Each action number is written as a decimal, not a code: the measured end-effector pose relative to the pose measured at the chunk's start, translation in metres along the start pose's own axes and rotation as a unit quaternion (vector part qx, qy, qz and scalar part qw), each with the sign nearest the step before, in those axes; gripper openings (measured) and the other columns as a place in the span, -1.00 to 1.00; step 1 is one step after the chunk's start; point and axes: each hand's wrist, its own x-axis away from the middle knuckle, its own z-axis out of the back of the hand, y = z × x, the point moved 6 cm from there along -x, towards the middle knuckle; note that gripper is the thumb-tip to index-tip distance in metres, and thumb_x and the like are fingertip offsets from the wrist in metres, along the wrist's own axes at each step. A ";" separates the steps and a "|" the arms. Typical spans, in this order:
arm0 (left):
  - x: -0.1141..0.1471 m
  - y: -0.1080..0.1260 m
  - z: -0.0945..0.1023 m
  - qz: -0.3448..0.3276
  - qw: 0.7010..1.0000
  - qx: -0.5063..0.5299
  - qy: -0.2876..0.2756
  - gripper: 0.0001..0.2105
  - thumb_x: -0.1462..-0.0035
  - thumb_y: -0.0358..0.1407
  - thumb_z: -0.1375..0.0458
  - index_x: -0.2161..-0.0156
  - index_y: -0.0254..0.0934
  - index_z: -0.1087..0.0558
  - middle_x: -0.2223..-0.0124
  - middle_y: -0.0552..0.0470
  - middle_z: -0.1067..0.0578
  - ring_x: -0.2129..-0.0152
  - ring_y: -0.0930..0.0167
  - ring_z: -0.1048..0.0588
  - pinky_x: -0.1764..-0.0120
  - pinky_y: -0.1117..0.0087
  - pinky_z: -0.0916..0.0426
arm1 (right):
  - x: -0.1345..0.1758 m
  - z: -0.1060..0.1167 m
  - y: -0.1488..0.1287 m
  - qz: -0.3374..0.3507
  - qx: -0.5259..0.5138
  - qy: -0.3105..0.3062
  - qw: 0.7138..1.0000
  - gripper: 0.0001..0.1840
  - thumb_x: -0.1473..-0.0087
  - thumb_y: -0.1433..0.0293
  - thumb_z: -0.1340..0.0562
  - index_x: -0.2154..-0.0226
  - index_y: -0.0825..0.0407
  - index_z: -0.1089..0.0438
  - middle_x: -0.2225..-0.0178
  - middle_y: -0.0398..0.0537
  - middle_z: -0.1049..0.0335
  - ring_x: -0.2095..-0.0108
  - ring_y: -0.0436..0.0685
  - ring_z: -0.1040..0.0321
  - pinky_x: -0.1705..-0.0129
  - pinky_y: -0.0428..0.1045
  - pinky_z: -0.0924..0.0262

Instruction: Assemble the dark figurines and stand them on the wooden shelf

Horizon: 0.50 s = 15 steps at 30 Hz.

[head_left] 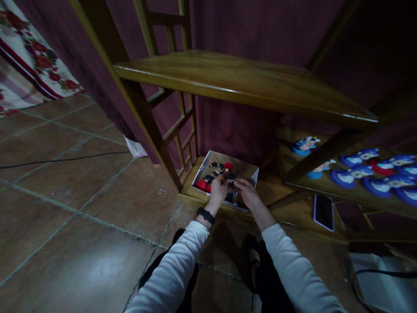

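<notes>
A shallow open cardboard box [252,172] sits on the bottom board of a wooden shelf unit. Several small black and red figurines [228,167] lie inside it, mostly towards its left and back. Both my hands are over the box. My left hand [219,190], with a black band at its wrist, is closed at the fingertips on a small dark figurine [231,178]. From the other side, my right hand [246,190] pinches the same figurine. Its lower part and the contacts are small and dim.
A wooden shelf board [228,80] overhangs the box. On the right, blue-based figurines [353,174] stand on another shelf. A phone [323,212] lies on the bottom board. Lattice [182,130] borders the left. A cable [65,160] crosses the tiled floor.
</notes>
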 end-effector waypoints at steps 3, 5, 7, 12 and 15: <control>0.009 0.018 -0.001 -0.121 0.974 -0.192 -0.022 -0.64 -0.07 -0.52 0.00 0.02 -0.31 -0.39 0.13 -0.16 -0.50 0.19 0.33 -0.47 0.10 0.32 -0.34 | 0.000 0.006 0.003 -0.007 -0.022 0.012 1.000 -0.76 0.35 0.38 -0.41 0.50 0.03 -0.42 0.43 -0.18 -0.47 0.37 0.03 -0.39 0.27 -0.04 -0.31; 0.016 0.025 -0.003 -0.159 0.941 -0.296 -0.031 -0.58 -0.08 -0.52 0.02 -0.06 -0.29 -0.33 0.04 -0.19 -0.46 0.11 0.32 -0.44 0.05 0.34 -0.29 | -0.001 0.009 0.007 -0.022 -0.042 0.014 0.999 -0.75 0.36 0.45 -0.40 0.48 0.03 -0.41 0.42 -0.17 -0.48 0.36 0.04 -0.41 0.25 -0.04 -0.33; 0.021 0.028 -0.005 -0.167 0.909 -0.380 -0.041 -0.55 -0.10 -0.51 0.03 -0.13 -0.28 -0.25 0.00 -0.21 -0.42 0.11 0.33 -0.44 0.08 0.37 -0.30 | -0.002 0.009 0.010 -0.036 -0.059 0.013 0.998 -0.74 0.36 0.50 -0.39 0.47 0.03 -0.41 0.43 -0.16 -0.48 0.34 0.06 -0.43 0.24 -0.02 -0.34; 0.026 0.034 -0.012 -0.191 0.826 -0.527 -0.063 -0.49 -0.11 -0.50 0.04 -0.19 -0.31 -0.12 0.02 -0.24 -0.40 0.23 0.34 -0.49 0.21 0.41 -0.35 | -0.003 0.008 0.011 -0.046 -0.094 0.018 0.994 -0.72 0.29 0.57 -0.34 0.41 0.02 -0.41 0.43 -0.17 -0.50 0.34 0.06 -0.45 0.23 -0.02 -0.37; 0.028 0.038 -0.017 -0.210 0.789 -0.573 -0.077 -0.52 -0.12 -0.50 0.07 -0.18 -0.36 -0.12 0.06 -0.26 -0.40 0.22 0.33 -0.48 0.22 0.40 -0.34 | -0.002 0.010 0.014 -0.056 -0.110 0.030 0.992 -0.69 0.27 0.60 -0.31 0.38 -0.02 -0.41 0.43 -0.21 -0.50 0.37 0.03 -0.44 0.28 -0.06 -0.39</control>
